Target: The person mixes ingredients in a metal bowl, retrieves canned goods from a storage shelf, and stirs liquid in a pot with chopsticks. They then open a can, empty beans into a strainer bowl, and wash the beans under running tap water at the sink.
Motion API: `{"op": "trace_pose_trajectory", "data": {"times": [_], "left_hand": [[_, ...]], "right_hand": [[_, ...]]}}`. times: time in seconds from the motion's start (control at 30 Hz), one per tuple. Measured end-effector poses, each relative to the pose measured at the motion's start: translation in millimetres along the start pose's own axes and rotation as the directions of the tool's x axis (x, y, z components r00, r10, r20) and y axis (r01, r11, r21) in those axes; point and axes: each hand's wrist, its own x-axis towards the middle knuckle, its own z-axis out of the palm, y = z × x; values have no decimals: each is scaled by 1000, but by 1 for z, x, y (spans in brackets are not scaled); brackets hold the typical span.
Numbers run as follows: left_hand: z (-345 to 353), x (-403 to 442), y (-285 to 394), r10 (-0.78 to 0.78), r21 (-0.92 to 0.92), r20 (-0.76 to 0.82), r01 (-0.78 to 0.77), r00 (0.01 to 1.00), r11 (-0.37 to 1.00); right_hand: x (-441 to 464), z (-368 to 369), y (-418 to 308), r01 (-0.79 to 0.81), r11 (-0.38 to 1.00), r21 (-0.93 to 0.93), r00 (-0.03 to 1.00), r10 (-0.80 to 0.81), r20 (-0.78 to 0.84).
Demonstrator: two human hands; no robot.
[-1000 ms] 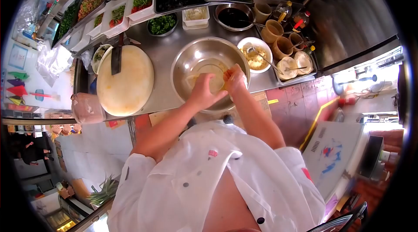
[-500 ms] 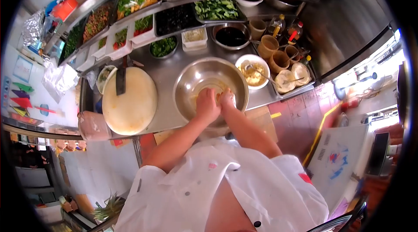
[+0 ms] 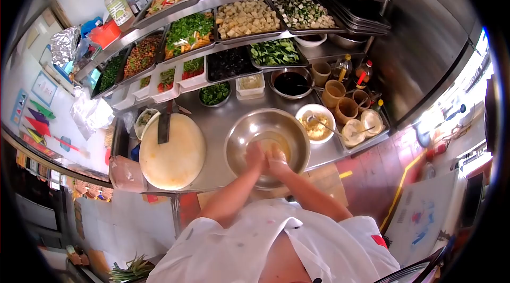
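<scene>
A wide steel bowl [image 3: 237,139] stands at the counter's front edge, with a little yellowish liquid in its bottom. My left hand [image 3: 256,156] and my right hand [image 3: 276,158] are side by side inside it, close together over the near half. Motion blur smears the fingers of both, and whatever lies between or under them is hidden. Right of the bowl is a white bowl [image 3: 315,123] of pale yellow chopped food with a spoon. To the left lies a round cutting board [image 3: 172,158] with a cleaver [image 3: 163,128] on it.
Behind the bowl are a bowl of dark liquid [image 3: 291,82], a white tub [image 3: 250,85] and a bowl of chopped greens [image 3: 214,94]. Shelves above hold trays of diced food [image 3: 248,19]. A tray of cups [image 3: 347,108] and bottles [image 3: 364,74] stands at the right.
The view has tilted up, so the counter sits lower and more shelves show. My hands, apart a second ago with the right one closed on something orange, have come together low in the bowl.
</scene>
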Motion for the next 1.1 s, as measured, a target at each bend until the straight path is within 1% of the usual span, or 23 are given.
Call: {"op": "trace_pose_trajectory", "data": {"times": [0.03, 0.1, 0.13, 0.2, 0.23, 0.3, 0.37, 0.4, 0.43, 0.5, 0.53, 0.57, 0.6, 0.63, 0.7, 0.73, 0.77, 0.8, 0.83, 0.93, 1.0, 1.03, 1.1], "left_hand": [[1, 2, -7, -22, -36, -32, 21, 999, 999], [7, 10, -29, -67, -110, -88, 57, 994, 992], [2, 14, -34, -40, -123, -111, 26, 993, 992], [-8, 27, -43, 6, -147, -170, -32, 985, 989], [-12, 30, -43, -19, -145, -179, -7, 984, 989], [-22, 45, -36, -69, -141, -193, 41, 979, 989], [-36, 53, -14, -144, -173, -167, 114, 975, 978], [-41, 56, -4, -180, -190, -146, 151, 973, 970], [-40, 57, 0, -202, -169, -66, 188, 977, 967], [-35, 63, 11, -232, -121, 101, 243, 967, 962], [-30, 66, 16, -246, -27, 180, 255, 952, 966], [-24, 68, 17, -260, 69, 262, 251, 929, 965], [-15, 68, 19, -276, 165, 342, 232, 898, 959], [1, 67, 10, -225, 256, 495, 106, 839, 961], [34, 74, -6, -163, 358, 745, -181, 647, 916], [24, 72, 12, -195, 343, 697, -83, 690, 936], [41, 77, 9, -185, 316, 703, -69, 686, 946], [59, 82, 3, -179, 290, 708, -51, 683, 956], [72, 86, -1, -176, 265, 710, -28, 682, 964], [47, 89, 34, -250, 100, 750, 269, 612, 958], [25, 94, 60, -250, 238, 836, 89, 488, 967], [20, 93, 66, -264, 294, 869, -7, 418, 956], [32, 61, 51, -167, 296, 662, -51, 731, 954]], "right_hand": [[-12, -9, -17, 3, 990, 142, 1000, -1, -19], [-28, -7, 1, 144, 986, 88, 987, -149, 53], [-34, -4, 8, 214, 975, 62, 971, -219, 94], [-52, -12, -17, 292, 956, 13, 956, -292, 3], [-66, -18, -35, 325, 946, -8, 945, -325, -37], [-82, -46, -63, 401, 915, 35, 916, -402, 16], [-88, -65, -61, 310, 928, 206, 944, -326, 48], [-92, -73, -53, 173, 922, 346, 975, -210, 73], [-100, -82, -45, 26, 880, 474, 990, -89, 112], [-102, -96, -13, 35, 924, 382, 996, -62, 59], [-107, -100, -2, 32, 941, 337, 999, -43, 25], [-116, -105, 0, 3, 935, 356, 1000, -6, 7], [-126, -111, 2, -27, 926, 376, 999, 34, -13], [-140, -117, 4, -58, 917, 396, 997, 76, -30], [-167, -124, 12, -137, 895, 424, 979, 188, -80], [-182, -125, 20, -174, 881, 441, 964, 245, -108], [-193, -128, 25, -205, 864, 459, 946, 295, -134], [-206, -133, 27, -231, 806, 545, 925, 356, -135], [-218, -138, 32, -246, 787, 565, 903, 398, -162], [-241, -148, 51, -277, 738, 615, 845, 492, -211], [-249, -153, 61, -293, 712, 639, 817, 533, -220], [-249, -154, 64, -290, 708, 644, 821, 530, -213], [-245, -154, 71, -286, 699, 655, 831, 521, -194]]}}
